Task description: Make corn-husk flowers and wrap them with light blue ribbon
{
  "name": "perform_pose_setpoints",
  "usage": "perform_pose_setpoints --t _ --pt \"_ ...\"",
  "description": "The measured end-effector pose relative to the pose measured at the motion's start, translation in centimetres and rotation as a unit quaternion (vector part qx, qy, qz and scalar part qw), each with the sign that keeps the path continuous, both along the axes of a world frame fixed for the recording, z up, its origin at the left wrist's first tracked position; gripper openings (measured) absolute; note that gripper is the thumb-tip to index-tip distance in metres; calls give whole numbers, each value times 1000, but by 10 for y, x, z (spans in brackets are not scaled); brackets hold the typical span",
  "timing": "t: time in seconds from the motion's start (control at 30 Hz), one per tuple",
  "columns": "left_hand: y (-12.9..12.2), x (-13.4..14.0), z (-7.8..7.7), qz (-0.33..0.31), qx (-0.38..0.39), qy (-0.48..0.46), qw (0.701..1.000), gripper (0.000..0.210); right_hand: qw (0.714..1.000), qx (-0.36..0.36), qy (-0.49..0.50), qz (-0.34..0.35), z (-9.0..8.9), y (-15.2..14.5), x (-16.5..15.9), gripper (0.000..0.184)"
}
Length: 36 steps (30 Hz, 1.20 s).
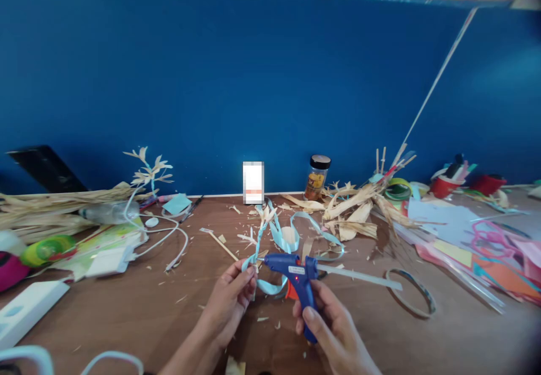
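My left hand [231, 298] pinches the lower end of a small husk flower stem [259, 234] wound with light blue ribbon. Pale pointed petals stick out from its top and side. My right hand [323, 321] is wrapped round the handle of a blue glue gun [291, 268], whose nozzle points left and meets the stem just above my left fingers. A clear glue stick [361, 275] juts from the back of the gun, and a small red light glows on its body. Loose blue ribbon [287, 240] curls over the table behind and below the gun.
Dried corn husks [355, 209] lie at the back right, beside a black-lidded jar [316, 178]. A finished-looking husk flower [152, 166] stands left above a white cable [181, 240]. A power strip [31, 313] sits front left. A tape ring [412, 293] and coloured papers [443, 223] lie right.
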<state>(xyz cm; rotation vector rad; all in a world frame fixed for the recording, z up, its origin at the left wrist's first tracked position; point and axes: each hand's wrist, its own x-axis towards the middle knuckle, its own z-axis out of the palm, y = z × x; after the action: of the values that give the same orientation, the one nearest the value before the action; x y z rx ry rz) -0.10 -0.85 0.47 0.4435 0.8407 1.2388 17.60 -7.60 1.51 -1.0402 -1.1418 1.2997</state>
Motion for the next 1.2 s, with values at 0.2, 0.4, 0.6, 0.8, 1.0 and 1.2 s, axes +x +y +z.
perform_pose_setpoints --t 0.2,0.4,0.6,0.8,1.0,1.2 --pt "0 -1 -1 -2 -3 -7 1000 13 1000 -5 -2 -9 3 -1 -1 40" --pt "0 0 1 11 -6 -7 1000 12 1000 -9 6 -14 0 -1 -2 42" --pt "-2 3 2 -4 5 16 1000 15 1000 -18 -3 -22 5 1 -1 43" --pt "0 -1 -1 28 -4 41 999 18 993 5 -66 -94 17 -2 31 35" --pt "4 -2 -4 71 10 67 995 21 820 113 -475 -299 6 -18 119 37" --pt "2 0 -1 98 16 81 992 18 585 93 -724 -355 -21 -31 185 40"
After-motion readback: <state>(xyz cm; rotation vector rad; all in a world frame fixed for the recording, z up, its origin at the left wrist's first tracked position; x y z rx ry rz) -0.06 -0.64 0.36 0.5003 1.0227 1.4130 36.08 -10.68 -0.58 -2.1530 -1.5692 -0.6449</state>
